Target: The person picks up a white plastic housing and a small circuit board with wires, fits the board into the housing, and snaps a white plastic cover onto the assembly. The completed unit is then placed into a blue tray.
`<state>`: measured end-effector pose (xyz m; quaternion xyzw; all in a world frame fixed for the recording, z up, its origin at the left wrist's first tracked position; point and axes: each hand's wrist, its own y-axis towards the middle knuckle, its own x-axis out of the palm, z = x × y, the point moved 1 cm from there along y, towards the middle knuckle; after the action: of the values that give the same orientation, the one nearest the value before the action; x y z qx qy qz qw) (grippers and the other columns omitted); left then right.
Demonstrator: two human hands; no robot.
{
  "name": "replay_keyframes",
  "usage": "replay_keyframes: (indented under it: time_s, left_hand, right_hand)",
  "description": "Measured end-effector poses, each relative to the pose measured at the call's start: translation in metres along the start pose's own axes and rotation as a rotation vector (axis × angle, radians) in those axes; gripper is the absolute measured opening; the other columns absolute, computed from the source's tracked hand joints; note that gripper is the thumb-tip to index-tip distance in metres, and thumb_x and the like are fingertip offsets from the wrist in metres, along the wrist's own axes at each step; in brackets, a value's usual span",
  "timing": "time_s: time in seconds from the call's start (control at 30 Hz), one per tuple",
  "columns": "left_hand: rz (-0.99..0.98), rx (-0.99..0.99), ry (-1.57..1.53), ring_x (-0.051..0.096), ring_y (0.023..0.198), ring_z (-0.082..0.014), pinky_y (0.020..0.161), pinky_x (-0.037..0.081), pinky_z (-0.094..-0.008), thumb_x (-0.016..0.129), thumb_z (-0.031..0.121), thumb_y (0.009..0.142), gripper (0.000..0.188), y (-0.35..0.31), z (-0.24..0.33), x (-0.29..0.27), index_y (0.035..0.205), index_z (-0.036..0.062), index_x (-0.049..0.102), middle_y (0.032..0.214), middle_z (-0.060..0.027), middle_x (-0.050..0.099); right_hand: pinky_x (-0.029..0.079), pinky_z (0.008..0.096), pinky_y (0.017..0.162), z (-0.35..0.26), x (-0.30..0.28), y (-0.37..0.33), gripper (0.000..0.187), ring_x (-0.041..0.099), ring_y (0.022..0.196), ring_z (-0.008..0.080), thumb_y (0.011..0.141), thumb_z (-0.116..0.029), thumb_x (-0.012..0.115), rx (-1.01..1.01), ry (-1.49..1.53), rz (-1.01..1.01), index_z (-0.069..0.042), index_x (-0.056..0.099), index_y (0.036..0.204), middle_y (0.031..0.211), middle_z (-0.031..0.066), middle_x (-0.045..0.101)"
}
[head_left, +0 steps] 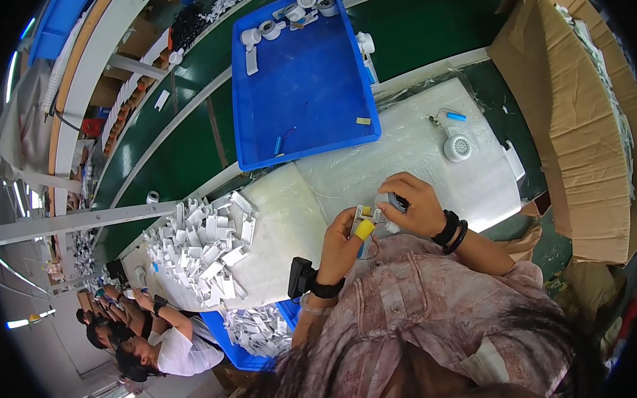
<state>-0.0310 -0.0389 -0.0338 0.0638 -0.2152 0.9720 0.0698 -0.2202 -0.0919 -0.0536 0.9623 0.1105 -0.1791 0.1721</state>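
My left hand (339, 249) is closed around a white plastic handle shell (358, 217). Yellow coverings show at its fingertips, and a blue cylindrical battery (363, 249) with thin red wire hangs by the shell. My right hand (420, 213) grips a round white-and-grey fan head (391, 201) that meets the shell's upper end. My fingers hide much of the joint between them. On the padded white work surface (350, 154), farther off to the right, lies another round fan head with a slotted grille (458, 147), wired to a blue battery (456, 116).
A blue tray (306, 90) holds several white fan parts at its far end. White shells (204, 243) are heaped to the left, above a blue bin (245, 361) of similar pieces. A large cardboard box (578, 126) stands right. Co-workers (181, 343) sit at left along the green conveyor (185, 134).
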Motion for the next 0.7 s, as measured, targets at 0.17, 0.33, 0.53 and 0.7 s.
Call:
replay_keyframes:
  time_s: [0.17,0.33,0.53,0.7]
  left_hand:
    - [0.063,0.019,0.018,0.063,0.084,-0.0138,0.072,0.052,-0.0252,0.058,0.005,0.093,0.027,0.001,0.003,-0.004,0.119,-0.0025,0.055,0.103,-0.0073,0.065]
    - [0.133,-0.123,-0.120,0.065,0.073,-0.0156,0.063,0.055,-0.0286,0.058,0.011,0.094,0.023,0.000,0.022,-0.033,0.115,0.0005,0.059,0.095,-0.0089,0.067]
    - [0.354,0.081,-0.106,0.066,0.072,-0.0207,0.056,0.057,-0.0335,0.051,0.022,0.098,0.030,-0.009,0.049,-0.127,0.121,0.0024,0.053,0.099,-0.0151,0.066]
    - [0.547,0.232,-0.108,0.064,0.064,-0.0186,0.052,0.055,-0.0318,0.052,0.015,0.096,0.019,0.027,0.058,-0.225,0.111,0.0032,0.054,0.089,-0.0112,0.065]
  right_hand:
    - [0.051,0.0321,0.072,-0.002,-0.002,0.003,0.026,0.063,0.084,0.0289,0.083,-0.019,0.070,0.038,-0.032,-0.102,-0.005,0.062,0.105,0.101,0.0133,0.062]
    - [0.052,0.0330,0.072,0.010,-0.008,0.012,0.028,0.063,0.089,0.0295,0.088,-0.020,0.065,-0.035,-0.082,-0.159,-0.006,0.059,0.112,0.110,0.0144,0.059]
    - [0.055,0.0327,0.067,0.029,-0.043,0.053,0.025,0.066,0.083,0.0250,0.087,-0.018,0.066,0.069,-0.182,-0.354,-0.006,0.062,0.108,0.105,0.0111,0.062]
    - [0.052,0.0354,0.067,0.090,-0.065,0.119,0.024,0.065,0.077,0.0266,0.086,-0.016,0.064,0.106,-0.168,-0.153,-0.004,0.062,0.106,0.091,0.0134,0.065]
